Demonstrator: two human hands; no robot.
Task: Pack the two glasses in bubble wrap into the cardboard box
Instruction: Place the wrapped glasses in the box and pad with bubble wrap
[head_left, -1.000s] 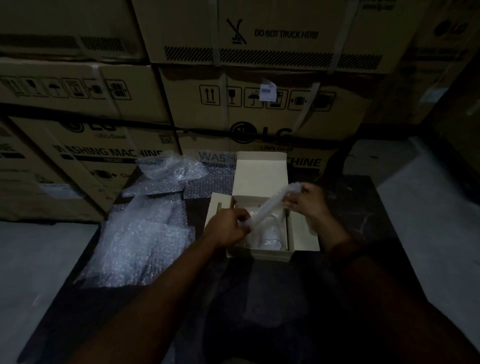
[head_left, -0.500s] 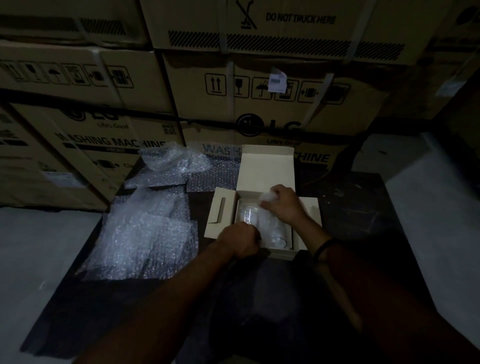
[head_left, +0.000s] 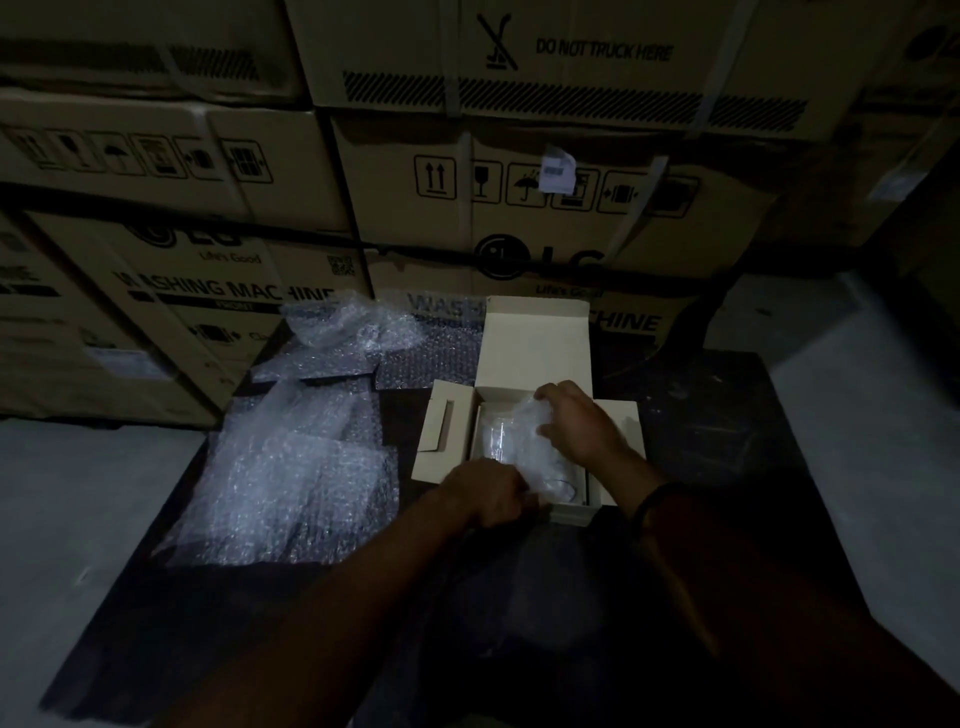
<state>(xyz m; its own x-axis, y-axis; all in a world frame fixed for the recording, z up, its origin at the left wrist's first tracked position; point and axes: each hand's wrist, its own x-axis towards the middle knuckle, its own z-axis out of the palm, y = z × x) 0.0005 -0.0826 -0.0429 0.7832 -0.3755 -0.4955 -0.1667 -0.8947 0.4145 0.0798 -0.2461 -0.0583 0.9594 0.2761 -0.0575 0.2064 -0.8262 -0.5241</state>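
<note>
Wrap (head_left: 524, 434) lowered into 1 box (head_left: 535, 348) | 2 holding: left grip (head_left: 488, 491), right grip (head_left: 576, 426)

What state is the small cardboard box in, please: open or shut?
Open: the cardboard box has its lid upright, side flaps spread.

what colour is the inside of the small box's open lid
Plain pale cream, unprinted; the cardboard box lid shows best in the head view.

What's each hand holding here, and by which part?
Both hold the bubble wrap in the cardboard box. The right hand pinches its far end; the left hand appears to grip its near end at the box's front wall.
</note>
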